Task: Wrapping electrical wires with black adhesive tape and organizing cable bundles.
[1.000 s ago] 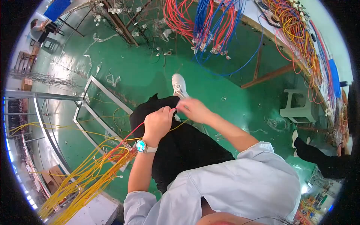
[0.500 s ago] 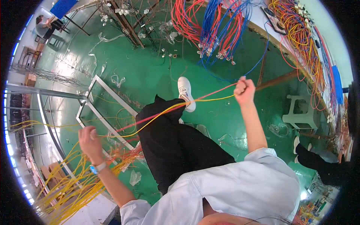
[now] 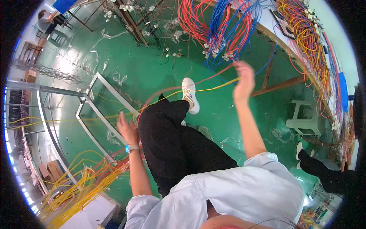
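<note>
My right hand (image 3: 244, 81) is raised near the hanging bundles, somewhat blurred, its fingers bent around the ends of a red wire (image 3: 211, 73) and a yellow wire (image 3: 213, 88). Both wires run left from it across my black-clothed legs. At left, my left hand (image 3: 128, 129) is beside my knee, fingers apart and slightly smeared by motion. The yellow wire passes close to its fingertips; whether it touches is unclear. Below that hand a thick bundle of yellow wires (image 3: 85, 192), mixed with red ones, lies over a white surface (image 3: 97, 213).
Red wires (image 3: 190, 19) and blue wires (image 3: 219, 26) with clear connectors hang off a bench at the top. A phone-like dark object (image 3: 282, 24) lies there beside more wires. A metal frame (image 3: 114, 91) stands left, a plastic stool (image 3: 305, 118) right. Another person (image 3: 47, 23) sits far left.
My left hand has moved right and inward to my knee. My right hand has risen slightly, its fist loosening. The red and yellow wires have gone slack and spread apart.
</note>
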